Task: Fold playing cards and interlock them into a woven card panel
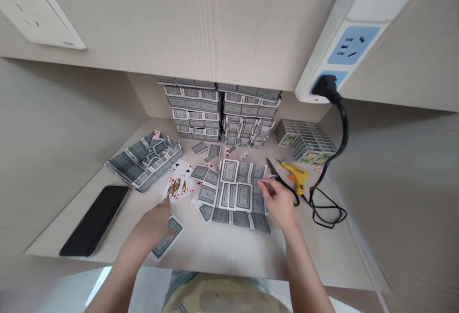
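My left hand (152, 224) reaches over the left part of the desk. Its index finger is stretched out to a face-up queen card (175, 186), and the thumb is apart from it over a face-down playing card (174, 227), partly covered by the hand. Near the middle lies a creased panel of joined playing cards (242, 217), several single cards (228, 171) on top. At the panel's right edge my right hand (279, 203) has thumb and index finger closed together; what they pinch, if anything, is hidden. More loose cards (201, 173) are spread between my hands.
An open box made of cards (143, 162) stands left, behind a black phone (95, 219). Stacked card blocks (195, 117) fill the back. On the right are scissors (278, 172), a yellow glue gun (296, 174), its black cable (346, 131) and packaged decks (304, 140).
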{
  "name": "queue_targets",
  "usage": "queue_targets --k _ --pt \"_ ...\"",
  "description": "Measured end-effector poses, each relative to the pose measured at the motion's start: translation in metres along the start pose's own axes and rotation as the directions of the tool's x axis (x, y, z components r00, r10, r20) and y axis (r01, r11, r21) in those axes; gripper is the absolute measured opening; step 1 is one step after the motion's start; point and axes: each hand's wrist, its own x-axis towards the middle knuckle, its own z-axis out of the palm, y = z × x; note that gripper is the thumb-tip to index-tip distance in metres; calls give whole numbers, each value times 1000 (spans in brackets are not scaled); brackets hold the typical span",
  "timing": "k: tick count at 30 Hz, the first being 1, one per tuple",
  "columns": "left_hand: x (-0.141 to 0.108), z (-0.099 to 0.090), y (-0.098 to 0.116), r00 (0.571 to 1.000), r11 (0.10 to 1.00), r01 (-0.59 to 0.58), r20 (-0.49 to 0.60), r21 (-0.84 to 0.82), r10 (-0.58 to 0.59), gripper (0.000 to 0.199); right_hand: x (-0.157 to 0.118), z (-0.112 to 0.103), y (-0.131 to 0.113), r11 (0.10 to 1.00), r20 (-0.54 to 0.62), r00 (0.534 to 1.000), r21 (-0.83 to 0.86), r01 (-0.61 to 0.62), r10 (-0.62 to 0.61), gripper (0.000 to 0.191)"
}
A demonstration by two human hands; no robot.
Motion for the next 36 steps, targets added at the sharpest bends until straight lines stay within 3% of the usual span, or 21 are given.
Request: queue_targets --k 3,5,8,11,14,18,21,24,26,28,30,33,36 --pt "6 -2 -4 993 999 -44 113 32 40 31 6 0 1 1000 4 1000 9 23 -23 26" --pt "5 -5 -4 985 993 -111 133 29 106 16 18 4 -2 997 35 997 9 72 -72 23" --pt "-1 -9 -3 980 984 -179 94 6 177 11 46 18 -13 977 146 968 -24 211 -206 25" --pt "-9 -16 -8 983 983 -180 28 -26 181 9 74 40 -25 950 293 925 -124 287 -242 43" --pt "-15 -25 -20 994 979 -107 -19 -173 105 4 91 61 -31 927 398 896 -222 303 -198 33" --pt "-15 -40 -26 992 862 -87 -118 -499 32 20 100 64 -31 941 351 913 -186 283 -206 13" --pt "-6 -45 0 966 689 -242 -238 -683 104 31 103 44 -26 971 253 945 -68 231 -207 8" --pt "8 -38 48 932 502 -348 -237 -792 273 29 102 13 -20 985 207 964 1 171 -167 12" --pt "18 -28 79 914 459 -365 -217 -810 343 29 97 -7 -17 992 176 976 40 122 -127 15" --pt "27 -19 101 878 487 -425 -216 -763 427 29 88 -21 -14 993 185 979 95 68 -85 18" --pt "36 -16 110 840 567 -520 -262 -639 476 26 78 -28 -12 990 256 964 140 31 -66 19" --pt "51 -20 100 796 735 -591 -391 -333 463 17 66 -23 -10 995 408 911 100 22 -61 20" --pt "67 -23 76 784 860 -499 -480 -109 394 27 61 -14 -13 997 483 872 14 78 -75 21"
